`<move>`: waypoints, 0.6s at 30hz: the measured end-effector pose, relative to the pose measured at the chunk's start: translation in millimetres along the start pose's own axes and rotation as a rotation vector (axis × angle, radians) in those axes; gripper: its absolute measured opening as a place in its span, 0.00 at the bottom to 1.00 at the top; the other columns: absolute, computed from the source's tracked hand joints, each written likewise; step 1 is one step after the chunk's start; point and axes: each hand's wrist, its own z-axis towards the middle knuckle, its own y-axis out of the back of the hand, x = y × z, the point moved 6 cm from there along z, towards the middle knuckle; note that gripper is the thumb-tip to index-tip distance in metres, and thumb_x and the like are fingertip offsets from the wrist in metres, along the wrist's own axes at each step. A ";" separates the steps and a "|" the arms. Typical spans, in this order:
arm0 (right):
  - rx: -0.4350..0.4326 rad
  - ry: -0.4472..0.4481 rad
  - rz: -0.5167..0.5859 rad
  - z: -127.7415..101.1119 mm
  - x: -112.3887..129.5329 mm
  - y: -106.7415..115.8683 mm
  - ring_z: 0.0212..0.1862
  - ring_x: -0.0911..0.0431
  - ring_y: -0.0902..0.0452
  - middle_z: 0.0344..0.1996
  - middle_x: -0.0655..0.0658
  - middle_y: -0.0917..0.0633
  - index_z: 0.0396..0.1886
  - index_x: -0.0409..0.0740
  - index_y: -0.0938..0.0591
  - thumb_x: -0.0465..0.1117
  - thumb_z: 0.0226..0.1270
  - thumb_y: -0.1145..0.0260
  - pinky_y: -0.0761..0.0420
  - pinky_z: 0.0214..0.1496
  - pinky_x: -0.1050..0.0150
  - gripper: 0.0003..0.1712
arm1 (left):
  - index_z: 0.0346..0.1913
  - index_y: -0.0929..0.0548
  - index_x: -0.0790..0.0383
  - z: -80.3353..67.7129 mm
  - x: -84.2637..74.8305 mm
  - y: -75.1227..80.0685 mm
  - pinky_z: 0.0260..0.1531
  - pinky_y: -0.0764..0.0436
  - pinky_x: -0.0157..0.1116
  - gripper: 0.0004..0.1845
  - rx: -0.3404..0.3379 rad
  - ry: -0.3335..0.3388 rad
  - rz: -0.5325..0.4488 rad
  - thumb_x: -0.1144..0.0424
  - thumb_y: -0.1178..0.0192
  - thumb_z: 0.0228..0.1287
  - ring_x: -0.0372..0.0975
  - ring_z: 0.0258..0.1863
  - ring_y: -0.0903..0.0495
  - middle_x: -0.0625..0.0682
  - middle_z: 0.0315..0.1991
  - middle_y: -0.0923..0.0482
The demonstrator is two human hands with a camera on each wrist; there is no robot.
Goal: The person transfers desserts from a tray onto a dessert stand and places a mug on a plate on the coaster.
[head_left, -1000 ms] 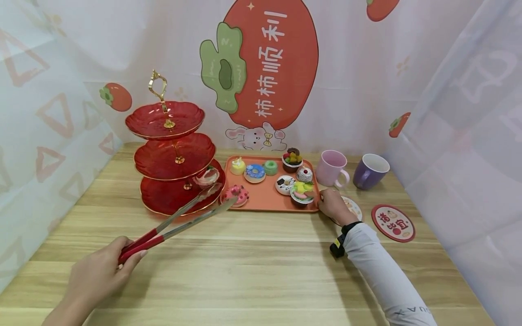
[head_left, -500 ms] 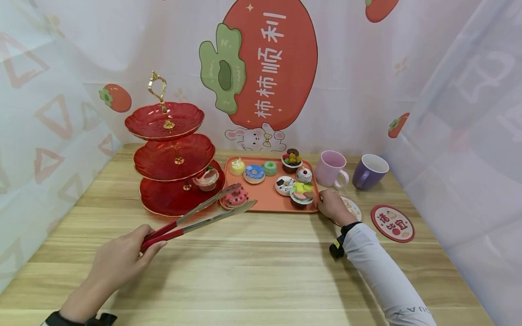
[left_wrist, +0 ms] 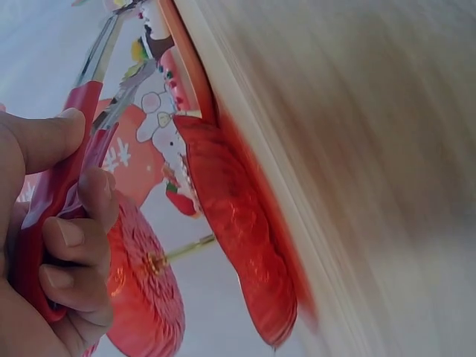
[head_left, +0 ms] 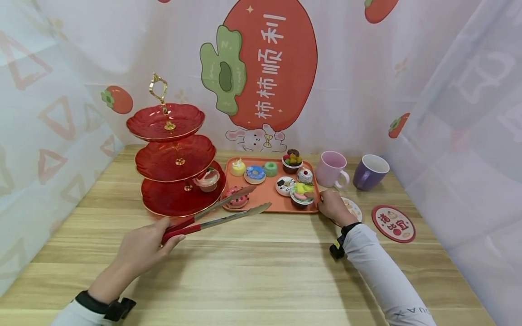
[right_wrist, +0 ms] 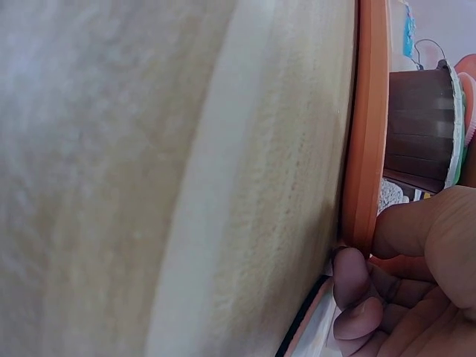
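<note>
Tongs (head_left: 212, 216) with red grips, blades parted, straddle a pink doughnut (head_left: 236, 199) at the near-left corner of the orange tray (head_left: 269, 206), beside a three-tier red stand (head_left: 175, 158). The left hand (head_left: 140, 249) grips the tongs' handles; the right hand (head_left: 332, 206) pinches the tray's near-right edge, steadying it on the tabletop (head_left: 261, 271). The step in hand looks like a pickup: next, the blades must squeeze and lift the doughnut cleanly.

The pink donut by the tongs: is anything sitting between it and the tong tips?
Nothing visible does. The tongs in the left hand stand open on either side of the pink donut at the orange tray's near-left corner.
</note>
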 end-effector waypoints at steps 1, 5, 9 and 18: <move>-0.002 -0.004 0.001 -0.1 -0.5 0.3 0.19 0.54 0.32 0.16 0.46 0.27 0.26 0.33 0.23 0.28 0.57 0.43 0.34 0.21 0.64 0.04 | 0.32 0.26 0.59 1.7 -1.2 -1.9 0.12 0.42 0.34 0.17 0.007 0.000 -0.003 0.54 0.30 0.49 0.35 0.13 0.41 0.42 0.13 0.39; -0.015 -0.010 -0.008 -0.2 -1.1 1.5 0.19 0.54 0.31 0.17 0.45 0.26 0.26 0.33 0.23 0.27 0.56 0.43 0.34 0.22 0.63 0.04 | 0.28 0.29 0.57 9.1 -6.2 -9.3 0.13 0.42 0.34 0.17 0.028 -0.007 -0.022 0.53 0.30 0.50 0.35 0.12 0.42 0.42 0.14 0.40; -0.019 -0.017 -0.004 -0.1 -0.8 0.9 0.20 0.53 0.31 0.18 0.45 0.26 0.26 0.33 0.22 0.27 0.56 0.43 0.34 0.23 0.63 0.04 | 0.27 0.30 0.57 15.2 -10.4 -14.3 0.12 0.43 0.34 0.18 0.032 -0.023 -0.034 0.53 0.31 0.51 0.36 0.12 0.42 0.43 0.13 0.41; -0.030 0.005 -0.015 -0.4 0.8 -0.3 0.18 0.54 0.33 0.15 0.46 0.27 0.26 0.36 0.21 0.29 0.57 0.42 0.34 0.22 0.63 0.05 | 0.30 0.28 0.57 25.4 -16.4 -24.5 0.14 0.41 0.33 0.16 0.092 -0.032 -0.075 0.54 0.32 0.52 0.35 0.13 0.41 0.42 0.15 0.39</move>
